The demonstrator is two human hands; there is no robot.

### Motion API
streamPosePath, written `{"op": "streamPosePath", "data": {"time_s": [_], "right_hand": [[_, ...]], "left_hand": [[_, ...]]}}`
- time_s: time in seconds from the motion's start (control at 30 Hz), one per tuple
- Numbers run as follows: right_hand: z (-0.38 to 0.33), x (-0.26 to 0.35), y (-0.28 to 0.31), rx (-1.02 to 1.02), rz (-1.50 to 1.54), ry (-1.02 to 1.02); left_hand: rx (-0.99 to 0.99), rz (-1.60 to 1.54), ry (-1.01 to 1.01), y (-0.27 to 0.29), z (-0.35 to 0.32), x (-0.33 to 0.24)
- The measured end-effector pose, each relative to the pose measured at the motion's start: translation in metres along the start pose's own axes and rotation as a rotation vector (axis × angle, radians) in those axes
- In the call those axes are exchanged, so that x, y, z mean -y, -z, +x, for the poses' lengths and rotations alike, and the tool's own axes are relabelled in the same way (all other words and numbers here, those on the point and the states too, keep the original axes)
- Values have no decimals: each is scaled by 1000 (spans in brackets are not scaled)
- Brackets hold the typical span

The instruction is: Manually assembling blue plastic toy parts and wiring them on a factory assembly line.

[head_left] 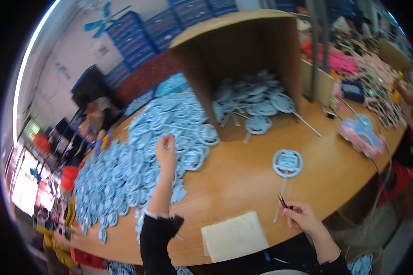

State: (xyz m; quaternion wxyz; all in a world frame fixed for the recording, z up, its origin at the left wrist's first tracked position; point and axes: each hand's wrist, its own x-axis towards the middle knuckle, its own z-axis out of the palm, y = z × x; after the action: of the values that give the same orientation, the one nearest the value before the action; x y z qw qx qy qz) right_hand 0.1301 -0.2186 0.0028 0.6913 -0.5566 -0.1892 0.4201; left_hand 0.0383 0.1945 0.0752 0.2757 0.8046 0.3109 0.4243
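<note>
My left hand (165, 151) is over the near edge of a big heap of light-blue round plastic pieces (160, 112), its fingers bent together. Whatever may be between its fingertips is too small to make out. Low on the right, my right hand (302, 217) grips a small tool with thin dark-blue and red prongs (282, 201). Just beyond that hand a single light-blue disc with openwork and a long stem (287, 163) lies flat on the table. Its stem (283, 185) runs toward me, ending beside my right fingers.
An open cardboard box (190, 59) lies on its side at the back, with more blue pieces (257, 96) inside. A pale square pad (235, 236) rests at the table's front edge. To the right stands a pink and blue toy car (362, 137). Other people sit around the table.
</note>
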Motion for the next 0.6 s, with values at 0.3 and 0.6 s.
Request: {"op": "streamPosePath", "data": {"time_s": [0.3,0.6], "right_hand": [[-24,8,47,-176,44,68],[-36,-2,50,-242,121,20]], "left_hand": [[884,18,-773,-200,-131,-92],[1226,83,-631,-236,-112,-102]]}}
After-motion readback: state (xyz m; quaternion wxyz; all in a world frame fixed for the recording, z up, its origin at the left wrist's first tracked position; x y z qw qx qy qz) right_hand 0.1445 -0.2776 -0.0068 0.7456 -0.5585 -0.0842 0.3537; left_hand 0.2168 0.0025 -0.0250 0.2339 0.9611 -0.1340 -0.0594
